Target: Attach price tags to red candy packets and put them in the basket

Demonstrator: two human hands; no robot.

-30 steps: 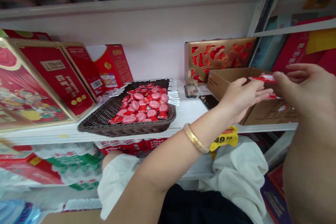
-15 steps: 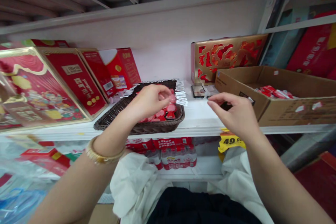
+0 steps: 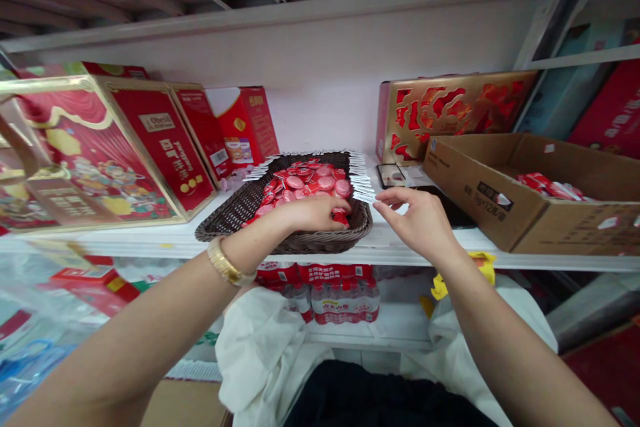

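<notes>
the left hand (image 3: pixel 315 213) sits over the front of the basket, its fingers curled down onto a small red packet (image 3: pixel 341 217), though i can't tell if they are clamped on it. the right hand (image 3: pixel 415 223) is empty, thumb and fingers slightly apart, just beside the white paper strips (image 3: pixel 363 185) along the basket's right edge. the brown wicker basket (image 3: pixel 320 242) is heaped with red and pink packets. more red packets (image 3: pixel 547 185) lie in a cardboard box (image 3: pixel 475 193) on the same white shelf (image 3: pixel 425 257), partly hidden by its front wall.
</notes>
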